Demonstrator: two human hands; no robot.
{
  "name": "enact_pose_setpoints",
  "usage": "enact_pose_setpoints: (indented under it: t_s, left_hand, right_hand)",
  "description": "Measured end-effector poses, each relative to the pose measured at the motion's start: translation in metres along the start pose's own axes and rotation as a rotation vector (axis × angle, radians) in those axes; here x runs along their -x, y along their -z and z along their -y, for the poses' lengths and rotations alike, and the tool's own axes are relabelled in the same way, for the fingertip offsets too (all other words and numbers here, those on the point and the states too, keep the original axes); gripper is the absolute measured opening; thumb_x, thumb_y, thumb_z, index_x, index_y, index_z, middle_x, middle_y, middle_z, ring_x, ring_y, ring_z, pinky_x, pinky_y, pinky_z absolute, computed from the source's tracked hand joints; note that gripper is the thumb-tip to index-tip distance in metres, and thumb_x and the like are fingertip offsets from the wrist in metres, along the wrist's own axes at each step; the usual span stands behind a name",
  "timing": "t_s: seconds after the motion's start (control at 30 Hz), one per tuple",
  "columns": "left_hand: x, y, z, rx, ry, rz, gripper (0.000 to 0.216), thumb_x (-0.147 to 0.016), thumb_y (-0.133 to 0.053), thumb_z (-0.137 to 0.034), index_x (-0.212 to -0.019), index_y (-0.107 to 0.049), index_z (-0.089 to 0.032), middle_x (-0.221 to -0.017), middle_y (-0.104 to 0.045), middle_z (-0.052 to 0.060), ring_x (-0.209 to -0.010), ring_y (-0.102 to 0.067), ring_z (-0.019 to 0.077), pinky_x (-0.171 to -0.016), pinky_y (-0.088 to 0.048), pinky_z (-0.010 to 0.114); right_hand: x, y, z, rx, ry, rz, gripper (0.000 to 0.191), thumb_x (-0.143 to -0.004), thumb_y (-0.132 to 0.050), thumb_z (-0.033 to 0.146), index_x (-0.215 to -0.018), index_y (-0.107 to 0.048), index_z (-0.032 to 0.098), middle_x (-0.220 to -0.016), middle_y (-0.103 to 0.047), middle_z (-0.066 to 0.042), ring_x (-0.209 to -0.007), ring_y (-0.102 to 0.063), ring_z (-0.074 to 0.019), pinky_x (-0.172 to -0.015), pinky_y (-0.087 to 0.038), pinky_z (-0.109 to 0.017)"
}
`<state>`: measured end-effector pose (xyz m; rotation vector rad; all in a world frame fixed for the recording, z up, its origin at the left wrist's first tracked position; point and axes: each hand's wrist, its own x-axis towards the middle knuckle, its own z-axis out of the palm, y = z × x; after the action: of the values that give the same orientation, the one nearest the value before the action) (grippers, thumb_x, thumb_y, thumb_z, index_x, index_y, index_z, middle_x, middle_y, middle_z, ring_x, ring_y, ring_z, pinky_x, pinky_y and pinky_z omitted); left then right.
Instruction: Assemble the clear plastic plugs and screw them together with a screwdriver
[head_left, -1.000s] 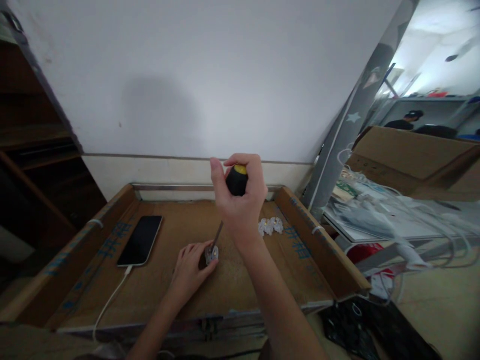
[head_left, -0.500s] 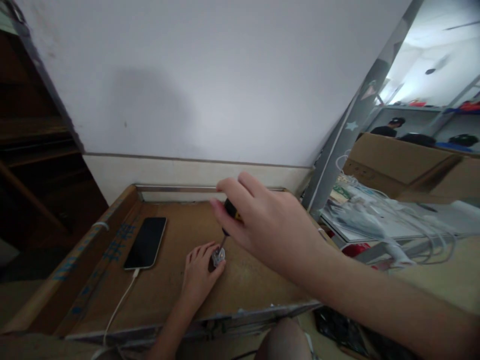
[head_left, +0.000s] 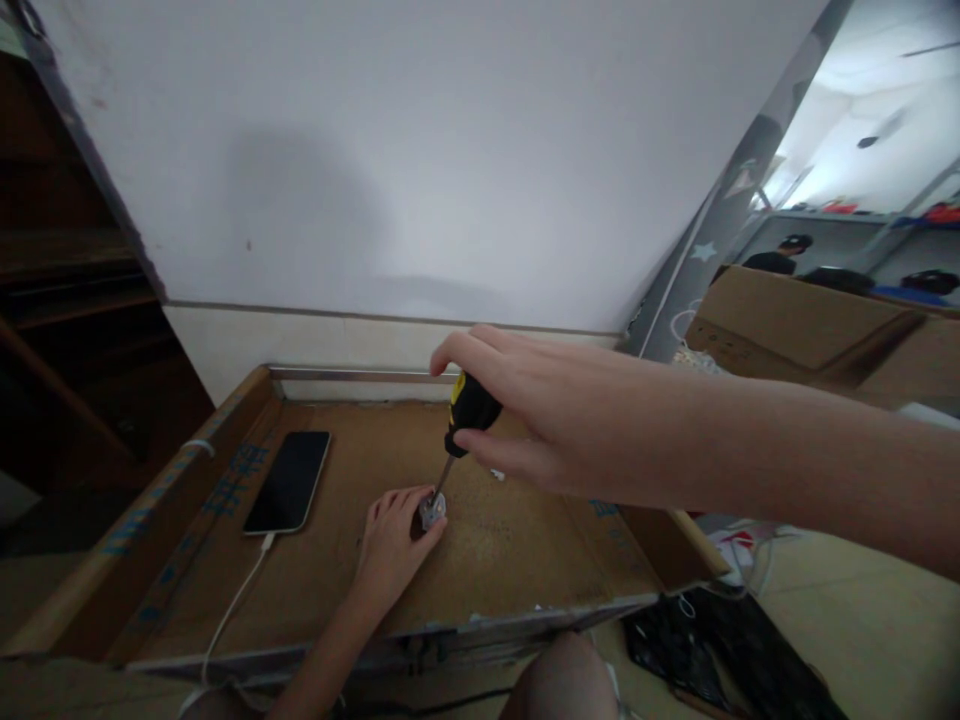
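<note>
Your right hand (head_left: 555, 420) was closed around the black-handled screwdriver with a yellow band (head_left: 468, 410), thumb and fingers wrapped over the handle from above. Its metal shaft slanted down and to the left into the small white plastic part (head_left: 433, 510). Your left hand (head_left: 391, 548) lay flat on the brown cardboard-lined table (head_left: 502, 555), with its fingertips pinched on that part and pressing it to the surface near the middle. The step in hand looked like working a screw in the part, with the tip seated in it. I judge that any further turning called for the shaft to stay in line with the screw and for the left fingers to keep the part from spinning. A black smartphone (head_left: 287, 482) lay screen-up well to the left, with a white cable (head_left: 232, 610) plugged into its near end. Its dark screen showed no brand. Blue printed characters (head_left: 227, 488) ran along the raised left cardboard side, and a few more showed on the right side, all too blurred to read. A brown cardboard box (head_left: 795, 320) stood off to the right.
</note>
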<state>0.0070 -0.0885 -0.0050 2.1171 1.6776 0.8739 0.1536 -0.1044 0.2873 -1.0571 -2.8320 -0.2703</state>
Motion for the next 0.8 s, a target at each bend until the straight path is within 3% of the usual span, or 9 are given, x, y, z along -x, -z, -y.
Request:
enact_pose_setpoints:
  t_s: [0.07, 0.17, 0.23, 0.33, 0.43, 0.5, 0.6, 0.7, 0.8]
  left_hand:
    - [0.000, -0.001, 0.000, -0.005, -0.011, -0.004, 0.030, -0.082, -0.058, -0.031, -0.110, -0.060, -0.023, -0.110, -0.065, 0.004, -0.105, -0.054, 0.0251, -0.092, -0.038, 0.041]
    - [0.000, -0.001, 0.000, -0.006, -0.015, -0.008, 0.031, -0.082, -0.058, -0.032, -0.111, -0.059, -0.023, -0.110, -0.065, 0.004, -0.105, -0.053, 0.0252, -0.091, -0.038, 0.041]
    - [0.000, -0.001, 0.000, -0.005, -0.007, -0.007, 0.032, -0.082, -0.058, -0.032, -0.112, -0.059, -0.023, -0.112, -0.064, 0.004, -0.106, -0.053, 0.0255, -0.092, -0.037, 0.042]
    - [0.000, -0.001, 0.000, -0.007, -0.001, -0.001, 0.032, -0.082, -0.058, -0.033, -0.112, -0.059, -0.022, -0.111, -0.065, 0.005, -0.106, -0.053, 0.0256, -0.092, -0.037, 0.042]
    - [0.000, -0.001, 0.000, -0.004, -0.005, 0.001, 0.032, -0.082, -0.057, -0.033, -0.112, -0.059, -0.022, -0.111, -0.064, 0.005, -0.105, -0.053, 0.0254, -0.092, -0.038, 0.042]
    - [0.000, -0.001, 0.000, -0.002, -0.001, 0.002, 0.033, -0.082, -0.057, -0.034, -0.112, -0.059, -0.022, -0.112, -0.064, 0.005, -0.106, -0.052, 0.0255, -0.092, -0.038, 0.042]
    - [0.000, -0.001, -0.001, -0.001, 0.009, 0.002, 0.032, -0.082, -0.057, -0.034, -0.111, -0.059, -0.022, -0.111, -0.064, 0.005, -0.105, -0.053, 0.0256, -0.091, -0.038, 0.042]
    - [0.000, -0.001, -0.001, 0.002, 0.002, -0.003, 0.032, -0.081, -0.058, -0.033, -0.111, -0.059, -0.022, -0.111, -0.064, 0.005, -0.105, -0.053, 0.0253, -0.091, -0.038, 0.042]
    - [0.000, -0.001, -0.001, 0.002, -0.005, -0.002, 0.032, -0.082, -0.058, -0.033, -0.112, -0.059, -0.022, -0.112, -0.064, 0.005, -0.106, -0.052, 0.0254, -0.092, -0.038, 0.041]
  right_hand:
    - [0.000, -0.001, 0.000, -0.095, 0.035, 0.015, 0.031, -0.082, -0.056, 0.021, -0.112, -0.049, 0.018, -0.094, -0.066, -0.005, -0.070, -0.059, -0.0141, -0.057, -0.039, -0.026]
    - [-0.003, -0.002, -0.001, 0.023, -0.012, 0.009, 0.026, -0.084, -0.057, 0.033, -0.104, -0.054, 0.016, -0.081, -0.066, -0.005, -0.066, -0.058, -0.0163, -0.054, -0.036, -0.027]
    - [-0.005, -0.002, -0.001, 0.080, -0.016, -0.040, 0.032, -0.084, -0.057, 0.038, -0.105, -0.053, 0.015, -0.083, -0.066, -0.007, -0.068, -0.059, -0.0179, -0.055, -0.036, -0.028]
    - [-0.004, -0.004, -0.003, -0.044, 0.044, -0.042, 0.030, -0.082, -0.057, 0.027, -0.109, -0.050, 0.017, -0.090, -0.066, -0.006, -0.069, -0.058, -0.0147, -0.056, -0.036, -0.026]
    - [-0.003, -0.006, -0.003, 0.021, 0.001, -0.031, 0.021, -0.084, -0.055, 0.031, -0.100, -0.054, 0.018, -0.082, -0.066, -0.005, -0.066, -0.057, -0.0154, -0.054, -0.034, -0.026]
    - [-0.002, -0.007, -0.003, 0.084, -0.021, -0.070, 0.028, -0.084, -0.056, 0.035, -0.103, -0.054, 0.016, -0.087, -0.066, -0.007, -0.067, -0.057, -0.0166, -0.055, -0.034, -0.028]
    - [0.000, -0.009, -0.004, -0.035, 0.069, -0.090, 0.031, -0.081, -0.058, 0.024, -0.110, -0.051, 0.018, -0.100, -0.064, -0.005, -0.071, -0.057, -0.0138, -0.059, -0.037, -0.026]
    - [0.004, -0.009, -0.003, -0.018, 0.059, -0.072, 0.020, -0.084, -0.056, 0.028, -0.102, -0.056, 0.018, -0.090, -0.064, -0.004, -0.072, -0.057, -0.0149, -0.060, -0.037, -0.027]
    - [0.009, -0.010, -0.002, -0.009, 0.017, -0.091, 0.032, -0.083, -0.058, 0.033, -0.110, -0.052, 0.017, -0.095, -0.062, -0.006, -0.067, -0.056, -0.0141, -0.058, -0.038, -0.027]
